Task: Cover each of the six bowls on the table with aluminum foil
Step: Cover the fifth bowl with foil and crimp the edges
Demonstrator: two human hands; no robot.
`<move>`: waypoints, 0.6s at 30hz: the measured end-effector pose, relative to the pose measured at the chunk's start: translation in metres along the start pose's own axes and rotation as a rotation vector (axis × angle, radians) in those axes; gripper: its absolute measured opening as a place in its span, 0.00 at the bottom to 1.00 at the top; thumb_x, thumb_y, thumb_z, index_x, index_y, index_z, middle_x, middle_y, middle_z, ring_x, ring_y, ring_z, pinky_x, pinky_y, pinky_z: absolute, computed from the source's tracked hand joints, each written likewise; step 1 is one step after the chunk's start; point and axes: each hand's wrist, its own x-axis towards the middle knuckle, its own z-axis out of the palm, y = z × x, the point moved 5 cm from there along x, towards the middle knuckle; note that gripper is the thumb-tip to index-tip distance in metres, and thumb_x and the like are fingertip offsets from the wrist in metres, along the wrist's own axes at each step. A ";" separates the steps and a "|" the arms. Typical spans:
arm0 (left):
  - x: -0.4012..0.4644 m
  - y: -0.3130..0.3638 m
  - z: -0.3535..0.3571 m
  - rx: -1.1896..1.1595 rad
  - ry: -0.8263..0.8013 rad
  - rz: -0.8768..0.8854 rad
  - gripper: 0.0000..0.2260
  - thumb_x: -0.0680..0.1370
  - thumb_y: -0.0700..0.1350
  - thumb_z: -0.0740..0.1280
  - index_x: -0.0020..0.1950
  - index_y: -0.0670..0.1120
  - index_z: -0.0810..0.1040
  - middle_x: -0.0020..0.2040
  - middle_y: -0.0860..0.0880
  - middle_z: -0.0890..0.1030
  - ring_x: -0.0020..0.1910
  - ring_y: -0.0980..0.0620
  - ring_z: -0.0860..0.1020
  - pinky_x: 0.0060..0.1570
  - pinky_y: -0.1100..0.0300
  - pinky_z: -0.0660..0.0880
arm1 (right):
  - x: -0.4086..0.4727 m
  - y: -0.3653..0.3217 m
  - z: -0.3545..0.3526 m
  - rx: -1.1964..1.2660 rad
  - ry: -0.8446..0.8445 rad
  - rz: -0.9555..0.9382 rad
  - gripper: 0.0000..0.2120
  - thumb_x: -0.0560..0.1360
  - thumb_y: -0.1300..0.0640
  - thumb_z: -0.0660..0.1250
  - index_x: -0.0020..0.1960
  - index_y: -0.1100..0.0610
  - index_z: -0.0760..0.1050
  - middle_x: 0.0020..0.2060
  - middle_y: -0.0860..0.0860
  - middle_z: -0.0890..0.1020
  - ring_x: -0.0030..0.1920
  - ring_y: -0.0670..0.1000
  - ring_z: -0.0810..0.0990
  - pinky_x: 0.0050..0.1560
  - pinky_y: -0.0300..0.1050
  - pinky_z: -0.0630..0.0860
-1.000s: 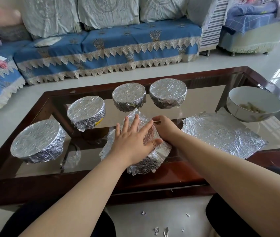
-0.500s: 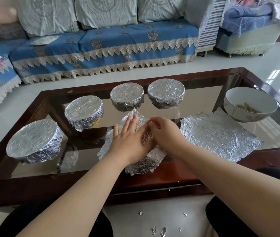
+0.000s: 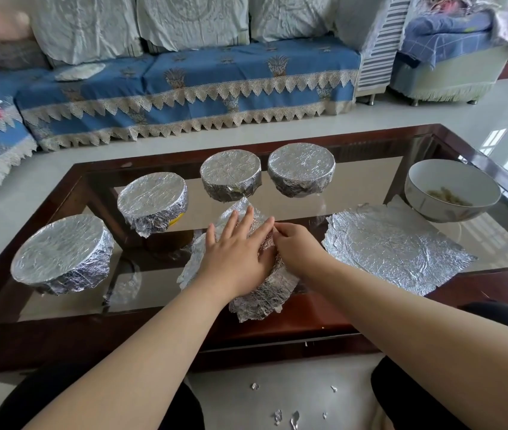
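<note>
My left hand [image 3: 236, 256] lies on the foil [image 3: 258, 301] over the near bowl, my right hand [image 3: 297, 251] just right of it. Four covered bowls [image 3: 231, 175] arc behind and left. A loose sheet [image 3: 398, 252] lies right, the open bowl [image 3: 451, 189] behind it.

Crinkled shiny foil sheet [image 3: 395, 246], glossy white ceramic bowl [image 3: 451, 190], and reflective glass table [image 3: 370, 181] framed in polished dark wood.

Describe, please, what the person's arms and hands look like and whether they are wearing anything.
Both forearms are bare right up to the frame edge, with no sleeves showing. The left hand and right hand wear no gloves, and no rings, watch or bracelets show. Nails look short and unpainted.
</note>
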 end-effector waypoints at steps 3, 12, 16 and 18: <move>0.000 0.001 -0.001 -0.012 0.005 -0.005 0.26 0.82 0.63 0.45 0.80 0.62 0.45 0.82 0.54 0.40 0.80 0.48 0.40 0.75 0.37 0.39 | 0.000 0.002 0.000 0.036 -0.010 0.008 0.14 0.83 0.57 0.55 0.60 0.61 0.77 0.31 0.50 0.73 0.25 0.45 0.65 0.26 0.37 0.61; -0.001 0.002 0.000 -0.029 0.051 -0.067 0.26 0.83 0.62 0.47 0.80 0.62 0.47 0.81 0.55 0.39 0.81 0.47 0.41 0.76 0.37 0.41 | -0.001 0.010 0.002 0.055 0.062 0.023 0.17 0.83 0.51 0.55 0.67 0.59 0.69 0.50 0.51 0.77 0.44 0.48 0.74 0.39 0.40 0.67; 0.000 0.001 0.002 -0.035 0.052 -0.096 0.26 0.83 0.61 0.48 0.80 0.62 0.46 0.82 0.55 0.40 0.80 0.48 0.41 0.76 0.37 0.40 | -0.015 0.010 0.002 0.091 0.163 -0.164 0.17 0.84 0.56 0.52 0.64 0.57 0.76 0.53 0.48 0.81 0.55 0.47 0.77 0.55 0.39 0.71; -0.001 0.001 0.003 -0.038 0.050 -0.100 0.26 0.83 0.61 0.47 0.80 0.62 0.46 0.82 0.55 0.41 0.80 0.48 0.40 0.76 0.37 0.40 | -0.023 0.011 0.002 0.150 0.193 -0.182 0.16 0.84 0.58 0.53 0.62 0.58 0.78 0.50 0.45 0.80 0.53 0.44 0.77 0.53 0.30 0.71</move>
